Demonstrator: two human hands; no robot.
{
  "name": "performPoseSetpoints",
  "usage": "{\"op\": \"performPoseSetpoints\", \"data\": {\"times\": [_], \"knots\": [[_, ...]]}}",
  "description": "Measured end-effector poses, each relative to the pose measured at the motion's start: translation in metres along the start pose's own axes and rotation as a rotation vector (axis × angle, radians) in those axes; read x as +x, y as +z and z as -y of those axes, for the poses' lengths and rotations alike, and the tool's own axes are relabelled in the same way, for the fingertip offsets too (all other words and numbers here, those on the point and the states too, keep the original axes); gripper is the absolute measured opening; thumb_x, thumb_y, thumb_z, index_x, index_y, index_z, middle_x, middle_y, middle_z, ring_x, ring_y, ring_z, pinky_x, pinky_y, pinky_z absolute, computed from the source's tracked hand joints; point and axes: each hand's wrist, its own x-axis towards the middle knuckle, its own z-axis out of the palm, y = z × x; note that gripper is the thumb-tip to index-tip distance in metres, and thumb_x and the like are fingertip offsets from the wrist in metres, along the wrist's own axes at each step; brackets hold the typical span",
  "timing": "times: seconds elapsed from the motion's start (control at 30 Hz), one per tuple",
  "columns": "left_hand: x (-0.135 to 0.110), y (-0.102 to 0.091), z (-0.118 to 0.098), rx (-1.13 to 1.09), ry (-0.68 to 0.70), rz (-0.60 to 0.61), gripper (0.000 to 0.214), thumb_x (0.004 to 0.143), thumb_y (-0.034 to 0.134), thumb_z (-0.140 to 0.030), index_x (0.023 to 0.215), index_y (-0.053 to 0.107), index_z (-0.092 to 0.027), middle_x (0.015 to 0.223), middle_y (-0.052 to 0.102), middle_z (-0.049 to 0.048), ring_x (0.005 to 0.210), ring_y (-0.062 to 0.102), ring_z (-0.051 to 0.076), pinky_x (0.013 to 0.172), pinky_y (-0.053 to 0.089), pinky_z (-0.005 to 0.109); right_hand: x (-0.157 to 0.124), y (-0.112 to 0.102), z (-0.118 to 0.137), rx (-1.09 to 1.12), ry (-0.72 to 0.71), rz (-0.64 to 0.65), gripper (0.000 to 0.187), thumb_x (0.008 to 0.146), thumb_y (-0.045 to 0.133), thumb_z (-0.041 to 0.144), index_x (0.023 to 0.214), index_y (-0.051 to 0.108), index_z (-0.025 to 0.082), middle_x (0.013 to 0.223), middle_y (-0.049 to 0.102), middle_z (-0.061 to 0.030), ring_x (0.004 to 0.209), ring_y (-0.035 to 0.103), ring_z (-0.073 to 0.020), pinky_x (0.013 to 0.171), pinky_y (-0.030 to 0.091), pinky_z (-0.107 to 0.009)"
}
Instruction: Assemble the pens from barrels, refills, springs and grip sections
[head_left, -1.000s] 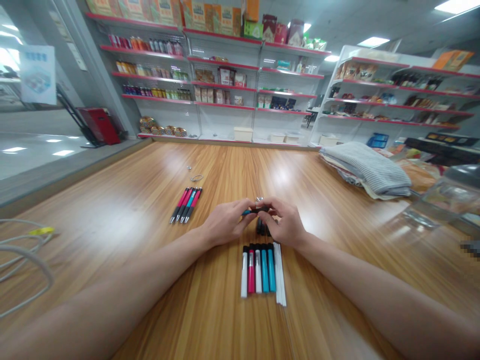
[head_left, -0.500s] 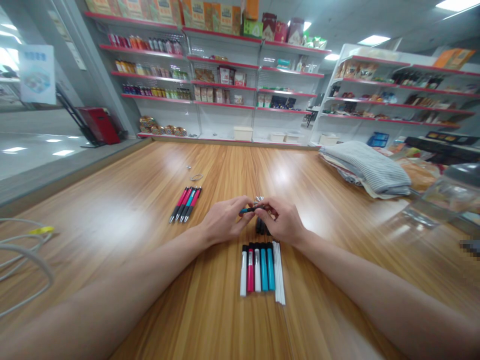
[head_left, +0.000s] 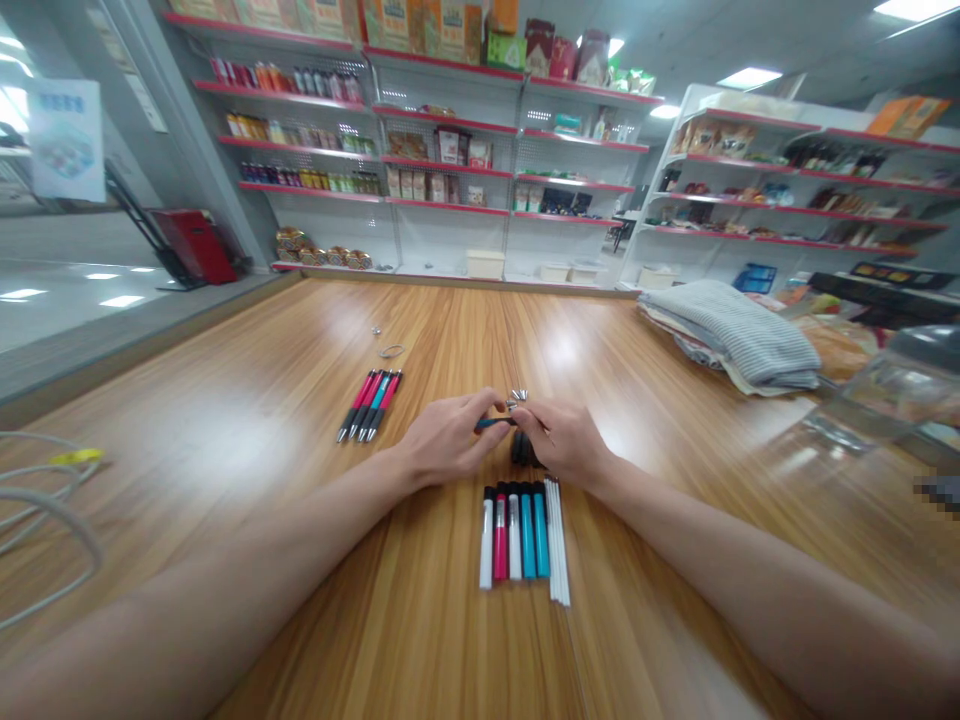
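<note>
Both my hands meet over the middle of the wooden table (head_left: 225, 420). My left hand (head_left: 446, 440) pinches a blue pen barrel (head_left: 491, 423) by its left end. My right hand (head_left: 566, 442) is closed on the barrel's right end, its fingertips hiding that part. Small metal pen tips (head_left: 517, 396) lie just beyond the fingers. Black pen parts (head_left: 520, 452) sit under my hands. Nearer to me lies a row of pen barrels (head_left: 514, 530) in white, red and blue, with thin white refills (head_left: 557, 540) beside them.
Several assembled pens (head_left: 371, 404) lie to the left, with small springs or rings (head_left: 391, 351) beyond them. Folded cloth (head_left: 739, 335) rests at the right, a clear container (head_left: 892, 400) nearer right, grey cables (head_left: 37, 500) at the left edge. Store shelves (head_left: 450, 150) stand behind.
Both hands have stayed together on the blue barrel, with only small shifts of the fingers. The head view has tilted slightly.
</note>
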Motion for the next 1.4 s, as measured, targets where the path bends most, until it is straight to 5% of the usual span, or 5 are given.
{"op": "performPoseSetpoints", "data": {"times": [0.17, 0.43, 0.77, 0.93, 1.4], "knots": [[0.000, 0.002, 0.002, 0.031, 0.019, 0.014, 0.020, 0.094, 0.040, -0.030, 0.109, 0.050, -0.022, 0.102, 0.067, 0.0044, 0.089, 0.065, 0.020, 0.070, 0.046, 0.028, 0.000, -0.003, 0.001, 0.004, -0.041, 0.007, 0.021, 0.092, 0.047, 0.030, 0.106, 0.059, 0.019, 0.090, 0.068, -0.0055, 0.080, 0.062, -0.0170, 0.070, 0.043, -0.026], [-0.002, 0.007, 0.001, 0.149, 0.042, 0.096, 0.024, 0.094, 0.037, -0.029, 0.113, 0.052, -0.023, 0.099, 0.070, 0.0043, 0.084, 0.067, 0.020, 0.064, 0.046, 0.026, 0.001, -0.005, -0.004, -0.141, -0.059, 0.088, 0.027, 0.093, 0.041, 0.030, 0.081, 0.062, 0.018, 0.070, 0.064, -0.0037, 0.063, 0.056, -0.0139, 0.061, 0.036, -0.024], [0.002, 0.005, 0.001, 0.182, -0.097, 0.047, 0.022, 0.095, 0.037, -0.031, 0.108, 0.052, -0.022, 0.092, 0.070, 0.0061, 0.077, 0.067, 0.021, 0.060, 0.042, 0.027, 0.004, -0.003, -0.026, -0.134, 0.194, -0.069, 0.038, 0.095, 0.037, 0.037, 0.073, 0.062, 0.018, 0.060, 0.058, -0.0008, 0.054, 0.050, -0.0108, 0.055, 0.031, -0.023], [0.001, 0.007, 0.008, 0.162, -0.184, 0.066, 0.022, 0.095, 0.036, -0.031, 0.108, 0.051, -0.021, 0.088, 0.069, 0.0070, 0.078, 0.066, 0.023, 0.061, 0.041, 0.028, 0.003, -0.003, -0.052, -0.208, 0.362, -0.047, 0.020, 0.085, 0.051, 0.030, 0.079, 0.067, 0.019, 0.070, 0.066, -0.0023, 0.063, 0.057, -0.0134, 0.060, 0.037, -0.023], [0.001, 0.009, 0.007, 0.162, -0.189, 0.093, 0.023, 0.095, 0.036, -0.033, 0.104, 0.053, -0.021, 0.085, 0.068, 0.0069, 0.075, 0.065, 0.021, 0.060, 0.040, 0.028, 0.004, 0.003, -0.053, -0.153, 0.311, 0.043, 0.015, 0.082, 0.058, 0.031, 0.081, 0.069, 0.021, 0.079, 0.067, -0.0024, 0.072, 0.058, -0.0140, 0.069, 0.041, -0.025]]}}
